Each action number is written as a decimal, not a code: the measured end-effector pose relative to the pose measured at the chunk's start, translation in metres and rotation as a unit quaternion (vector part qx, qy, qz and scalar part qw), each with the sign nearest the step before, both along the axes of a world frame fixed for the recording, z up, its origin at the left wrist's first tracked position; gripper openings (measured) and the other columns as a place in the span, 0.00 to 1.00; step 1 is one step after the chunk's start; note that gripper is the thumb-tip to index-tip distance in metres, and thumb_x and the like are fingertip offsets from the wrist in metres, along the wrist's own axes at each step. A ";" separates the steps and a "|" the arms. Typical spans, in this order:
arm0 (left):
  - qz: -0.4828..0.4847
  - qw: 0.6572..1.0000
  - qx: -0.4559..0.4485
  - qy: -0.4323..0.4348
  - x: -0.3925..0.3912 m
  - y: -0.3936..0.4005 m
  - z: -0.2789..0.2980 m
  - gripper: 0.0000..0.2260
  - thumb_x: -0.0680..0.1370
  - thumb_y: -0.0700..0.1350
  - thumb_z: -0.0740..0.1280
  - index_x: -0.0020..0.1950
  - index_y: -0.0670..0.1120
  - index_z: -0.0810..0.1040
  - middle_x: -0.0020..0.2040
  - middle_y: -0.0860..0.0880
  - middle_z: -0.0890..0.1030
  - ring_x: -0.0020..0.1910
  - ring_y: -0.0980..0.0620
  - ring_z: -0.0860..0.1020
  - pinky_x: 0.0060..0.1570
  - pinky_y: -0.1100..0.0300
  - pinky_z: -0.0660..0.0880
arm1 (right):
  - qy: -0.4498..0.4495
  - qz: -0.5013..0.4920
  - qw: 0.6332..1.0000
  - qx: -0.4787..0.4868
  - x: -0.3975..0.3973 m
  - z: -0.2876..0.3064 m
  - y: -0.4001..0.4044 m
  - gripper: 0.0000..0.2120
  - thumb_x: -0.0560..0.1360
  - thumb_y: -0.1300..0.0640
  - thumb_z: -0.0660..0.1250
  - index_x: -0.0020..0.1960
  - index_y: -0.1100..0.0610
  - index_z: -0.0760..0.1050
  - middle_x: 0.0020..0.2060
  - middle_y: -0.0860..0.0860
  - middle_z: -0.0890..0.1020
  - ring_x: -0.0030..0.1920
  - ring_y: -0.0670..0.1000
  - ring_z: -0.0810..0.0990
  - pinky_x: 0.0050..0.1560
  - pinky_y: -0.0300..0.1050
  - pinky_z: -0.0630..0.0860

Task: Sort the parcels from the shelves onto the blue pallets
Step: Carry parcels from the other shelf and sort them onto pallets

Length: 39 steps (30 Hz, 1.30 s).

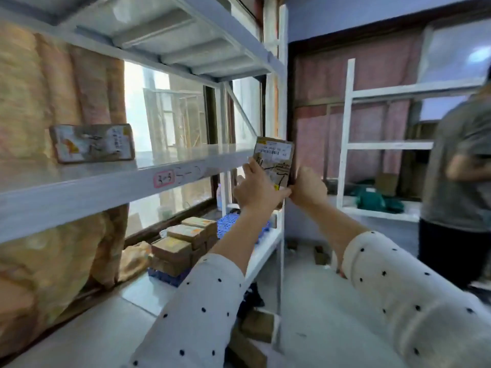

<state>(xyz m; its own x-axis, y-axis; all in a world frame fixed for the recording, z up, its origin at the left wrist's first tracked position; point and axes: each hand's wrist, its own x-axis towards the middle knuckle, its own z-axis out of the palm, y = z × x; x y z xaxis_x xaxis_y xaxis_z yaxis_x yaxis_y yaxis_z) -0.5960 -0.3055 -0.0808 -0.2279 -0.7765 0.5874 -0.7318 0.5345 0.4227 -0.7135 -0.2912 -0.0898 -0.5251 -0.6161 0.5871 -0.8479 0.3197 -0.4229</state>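
A flat cardboard parcel (275, 162) is held upright between both hands at the right-hand end of the middle shelf (111, 179), beside the white upright. The left hand (256, 185) is curled about its lower left edge, the thumb laid on the printed face; the right hand (308, 187) is closed on its right edge, though its fingertips are hidden behind the box. On the parcel's face a white shipping label with a barcode and a yellow corner mark can be made out, but the print is too blurred to be read.

Further out, a second parcel (91, 143) is left standing on the same shelf, against the curtain; its label is likewise unreadable. On the shelf's front rail a pink-bordered tag (164, 179) reading "3-3" is fixed, with what looks like "3-3" handwritten beside it.

Below, a blue pallet (236, 224) is seen on the lower shelf level, with several brown parcels (183, 243) already stacked on it. The sorting is therefore judged to be partly done: one parcel is in hand and at least one remains to be fetched.
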 end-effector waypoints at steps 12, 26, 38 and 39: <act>-0.079 0.966 0.202 -0.143 -0.122 0.042 -0.209 0.52 0.68 0.65 0.70 0.78 0.41 0.46 0.76 0.42 0.57 0.71 0.41 0.65 0.61 0.49 0.69 | -0.090 -0.105 0.957 0.255 -0.102 -0.222 0.095 0.26 0.77 0.54 0.64 0.72 0.59 0.60 0.67 0.59 0.69 0.66 0.60 0.70 0.60 0.50 0.70; -0.051 0.946 0.259 -0.188 -0.194 0.016 -0.299 0.50 0.66 0.66 0.71 0.76 0.43 0.51 0.70 0.45 0.64 0.67 0.44 0.68 0.58 0.52 0.71 | -0.105 -0.113 0.927 0.342 -0.175 -0.307 0.063 0.20 0.77 0.54 0.64 0.66 0.59 0.64 0.62 0.58 0.72 0.62 0.58 0.72 0.57 0.50 0.72; -0.003 0.937 0.310 -0.160 -0.292 -0.133 -0.325 0.50 0.67 0.66 0.70 0.77 0.42 0.50 0.73 0.44 0.63 0.68 0.42 0.68 0.60 0.49 0.71 | -0.090 -0.061 0.919 0.378 -0.266 -0.318 -0.087 0.20 0.78 0.54 0.64 0.66 0.60 0.65 0.62 0.59 0.72 0.63 0.59 0.72 0.58 0.50 0.71; -0.001 0.939 0.304 -0.157 -0.301 -0.147 -0.324 0.51 0.67 0.67 0.70 0.77 0.43 0.50 0.73 0.44 0.62 0.69 0.42 0.67 0.61 0.49 0.71 | -0.091 -0.054 0.920 0.376 -0.274 -0.315 -0.101 0.19 0.78 0.54 0.64 0.66 0.59 0.65 0.62 0.59 0.72 0.62 0.59 0.72 0.58 0.50 0.71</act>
